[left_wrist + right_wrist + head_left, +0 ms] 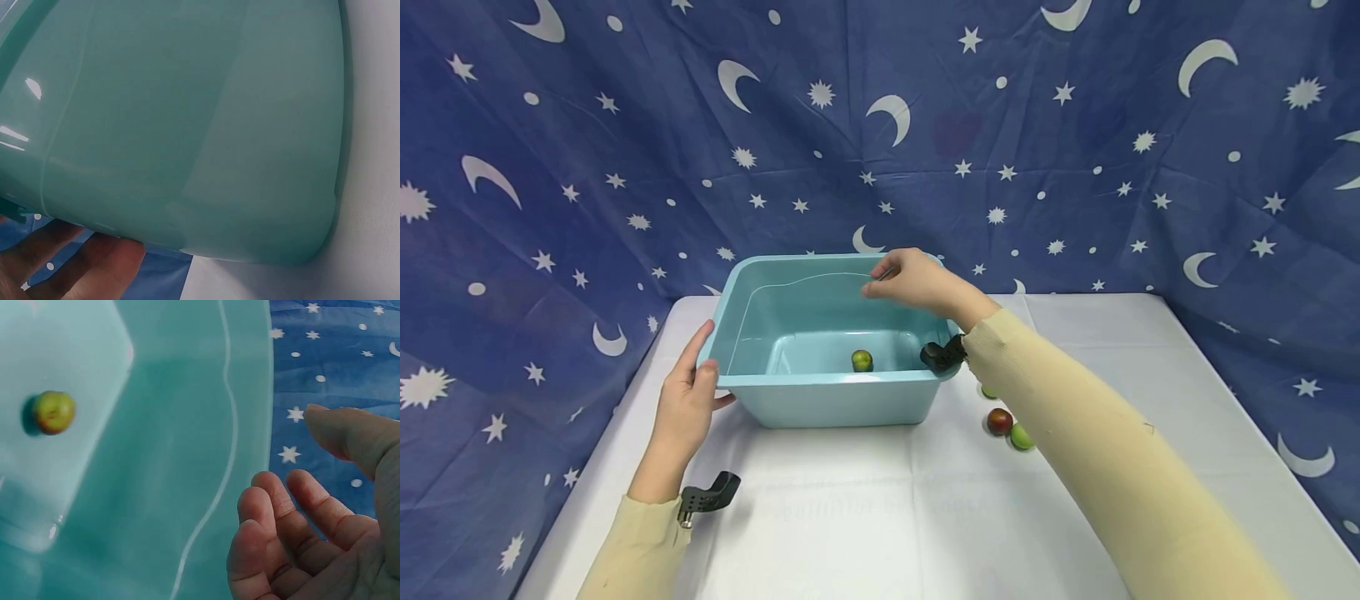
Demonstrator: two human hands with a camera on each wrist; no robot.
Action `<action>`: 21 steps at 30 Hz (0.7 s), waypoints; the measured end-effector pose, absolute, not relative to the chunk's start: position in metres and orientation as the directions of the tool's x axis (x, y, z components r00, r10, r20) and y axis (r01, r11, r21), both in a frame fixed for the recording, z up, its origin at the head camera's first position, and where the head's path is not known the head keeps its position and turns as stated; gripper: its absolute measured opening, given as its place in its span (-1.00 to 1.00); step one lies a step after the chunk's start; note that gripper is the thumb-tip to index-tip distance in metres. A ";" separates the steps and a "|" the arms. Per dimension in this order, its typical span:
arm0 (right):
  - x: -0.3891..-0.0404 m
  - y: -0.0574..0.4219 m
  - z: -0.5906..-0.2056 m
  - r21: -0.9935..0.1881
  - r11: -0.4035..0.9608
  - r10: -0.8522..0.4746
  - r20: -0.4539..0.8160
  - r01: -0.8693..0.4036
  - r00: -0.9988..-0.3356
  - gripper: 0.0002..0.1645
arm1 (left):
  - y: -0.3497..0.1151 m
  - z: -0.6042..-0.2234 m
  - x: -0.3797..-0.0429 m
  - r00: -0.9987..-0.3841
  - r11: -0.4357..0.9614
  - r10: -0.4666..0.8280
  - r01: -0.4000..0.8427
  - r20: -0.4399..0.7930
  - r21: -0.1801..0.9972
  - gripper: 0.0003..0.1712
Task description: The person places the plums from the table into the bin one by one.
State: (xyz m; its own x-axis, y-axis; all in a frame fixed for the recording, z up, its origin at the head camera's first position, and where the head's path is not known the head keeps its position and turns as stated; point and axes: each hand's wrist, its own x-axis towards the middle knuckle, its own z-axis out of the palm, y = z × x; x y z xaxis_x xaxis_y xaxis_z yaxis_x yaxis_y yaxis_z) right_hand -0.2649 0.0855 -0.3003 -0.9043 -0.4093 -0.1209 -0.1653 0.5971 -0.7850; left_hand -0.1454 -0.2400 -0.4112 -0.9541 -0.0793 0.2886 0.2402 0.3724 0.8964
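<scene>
A light blue-green plastic basin (835,404) stands on the white table. My left hand (685,408) grips its left end, the thumb at the rim and other fingers reaching along and under the outer side; the left wrist view shows fingers (106,265) at the basin's edge. Over the basin's back right part hovers my right hand (913,279), palm down with fingers loosely bent. Nothing lies between its thumb and fingers (250,550) in the right wrist view. Inside, on the basin floor, sits one small green apple-like fruit (862,361) with a reddish tinge.
Right of the basin lie a dark red fruit (999,422), a bright green one (1022,437) beside it, and another green one (988,392) partly hidden by the right arm. Dark blue cloth (820,125) with moons and stars hangs behind the table (835,517).
</scene>
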 end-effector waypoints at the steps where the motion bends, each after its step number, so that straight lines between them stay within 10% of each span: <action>1: -0.264 0.088 -0.299 -0.792 0.586 -0.408 -0.108 -0.170 -0.906 -0.57 | -0.240 -0.411 -0.145 -0.954 0.373 -0.078 0.241 0.289 0.896 -0.42; 21: -0.217 0.232 -0.351 -0.839 0.543 -0.175 -0.066 -0.041 -0.982 -0.33 | -0.242 -0.410 -0.144 -0.959 0.361 -0.055 0.239 0.276 0.901 -0.41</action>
